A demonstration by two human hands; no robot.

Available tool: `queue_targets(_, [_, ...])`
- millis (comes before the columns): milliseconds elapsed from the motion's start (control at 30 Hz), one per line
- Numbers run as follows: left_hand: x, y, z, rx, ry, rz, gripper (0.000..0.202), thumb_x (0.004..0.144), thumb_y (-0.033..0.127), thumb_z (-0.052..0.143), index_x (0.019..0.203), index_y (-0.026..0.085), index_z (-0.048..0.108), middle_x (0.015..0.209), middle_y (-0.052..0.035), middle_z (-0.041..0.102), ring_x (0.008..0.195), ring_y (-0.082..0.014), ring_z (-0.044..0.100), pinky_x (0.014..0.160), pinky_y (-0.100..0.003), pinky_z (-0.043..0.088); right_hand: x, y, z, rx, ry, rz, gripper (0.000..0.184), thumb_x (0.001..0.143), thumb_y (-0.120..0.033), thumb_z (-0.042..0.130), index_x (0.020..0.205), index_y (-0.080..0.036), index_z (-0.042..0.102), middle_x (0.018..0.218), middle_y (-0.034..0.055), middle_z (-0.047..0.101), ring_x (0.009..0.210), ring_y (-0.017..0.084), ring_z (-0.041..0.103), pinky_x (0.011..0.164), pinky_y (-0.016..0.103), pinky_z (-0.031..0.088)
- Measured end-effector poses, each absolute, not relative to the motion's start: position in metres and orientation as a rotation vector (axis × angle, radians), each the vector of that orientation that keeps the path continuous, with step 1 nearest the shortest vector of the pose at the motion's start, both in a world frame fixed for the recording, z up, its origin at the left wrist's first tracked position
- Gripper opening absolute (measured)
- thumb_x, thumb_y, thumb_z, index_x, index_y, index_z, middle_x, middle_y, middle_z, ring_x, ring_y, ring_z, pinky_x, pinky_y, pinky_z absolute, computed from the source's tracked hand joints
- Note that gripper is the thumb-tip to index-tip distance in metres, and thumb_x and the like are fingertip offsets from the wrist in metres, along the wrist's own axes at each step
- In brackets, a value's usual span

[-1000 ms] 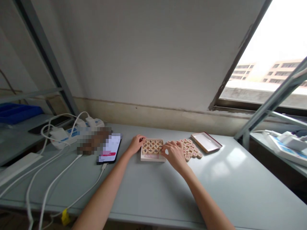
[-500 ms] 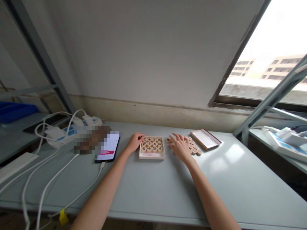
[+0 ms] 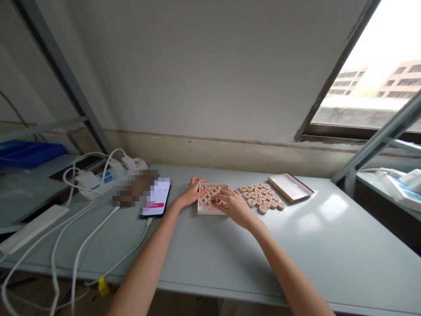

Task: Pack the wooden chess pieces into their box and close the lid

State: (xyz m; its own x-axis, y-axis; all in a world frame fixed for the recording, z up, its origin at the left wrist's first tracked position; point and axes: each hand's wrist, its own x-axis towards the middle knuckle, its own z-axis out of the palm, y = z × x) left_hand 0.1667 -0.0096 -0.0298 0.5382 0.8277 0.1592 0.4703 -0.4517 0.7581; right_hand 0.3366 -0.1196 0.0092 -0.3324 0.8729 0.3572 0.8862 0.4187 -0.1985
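Observation:
A shallow white box (image 3: 212, 211) on the table holds rows of round wooden Chinese chess pieces (image 3: 203, 200) with dark characters. My left hand (image 3: 191, 193) rests at the box's left side, fingers stretched along it and the thumb reaching over the pieces. Over the right part of the box, my right hand (image 3: 234, 205) has its fingers bent down around a Chinese chess piece, mostly hidden by the fingertips. Right of that hand lies a loose group of Chinese chess pieces (image 3: 262, 196), many with red characters.
The upturned box lid (image 3: 291, 186) lies beyond the loose pieces at the right. To the left are a phone (image 3: 156, 199) on a charging cable, a power strip (image 3: 113, 177) with several plugs and trailing white cables. A wall closes off the table's back; metal posts stand at both sides.
My right hand has moved left from the loose pieces to the box. My left thumb has come over the box's pieces. The view has shifted slightly, so everything sits farther right.

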Motion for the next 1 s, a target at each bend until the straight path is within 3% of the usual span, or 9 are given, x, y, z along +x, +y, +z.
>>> queue_targets(300, [0.166,-0.011,-0.027,2.171,0.996,0.600,0.049,0.073,0.042,0.051,0.116,0.019,0.044,0.111,-0.0074,0.038,0.115,-0.0191,0.036,0.100,-0.030,0.025,0.321,-0.115,-0.003,-1.461,-2.256,0.070,0.014,0.080,-0.022,0.051,0.092,-0.021,0.058,0.089,0.0019,0.064,0.086,0.015,0.054,0.077,0.028,0.032])
queue_targets(400, [0.163,-0.009,-0.029,2.162,0.987,0.579,0.058,0.068,0.044,0.057,0.119,0.021,0.041,0.114,-0.0079,0.039,0.116,-0.0210,0.035,0.100,-0.033,0.026,0.321,-0.116,-0.005,-1.460,-2.256,0.111,0.012,0.081,-0.021,0.049,0.081,-0.021,0.060,0.085,0.0001,0.064,0.084,0.014,0.054,0.077,0.028,0.032])
queue_targets(600, [0.157,-0.007,-0.027,2.146,0.908,0.461,0.080,0.060,0.044,0.064,0.128,0.023,0.027,0.125,-0.0098,0.032,0.120,-0.0238,0.030,0.099,-0.034,0.026,0.316,-0.118,-0.006,-1.435,-2.250,0.130,0.016,0.083,-0.023,0.045,0.084,-0.022,0.061,0.090,0.0001,0.063,0.088,0.014,0.052,0.077,0.027,0.031])
queue_targets(833, [0.155,-0.010,-0.019,2.147,0.889,0.396,0.083,0.061,0.044,0.063,0.130,0.018,0.026,0.127,-0.0125,0.031,0.120,-0.0243,0.030,0.099,-0.034,0.026,0.360,-0.119,0.003,-1.841,-2.008,-0.332,0.020,0.084,-0.025,0.040,0.087,-0.022,0.060,0.089,0.0042,0.061,0.083,0.019,0.048,0.072,0.033,0.026])
queue_targets(1000, [0.154,-0.011,-0.018,2.191,0.878,0.391,0.087,0.054,0.044,0.068,0.129,0.021,0.029,0.128,-0.0105,0.033,0.120,-0.0257,0.030,0.100,-0.035,0.026,0.401,-0.122,-0.011,-2.096,-1.859,-0.552,0.021,0.081,-0.025,0.041,0.089,-0.021,0.061,0.094,0.0076,0.057,0.087,0.024,0.043,0.070,0.035,0.024])
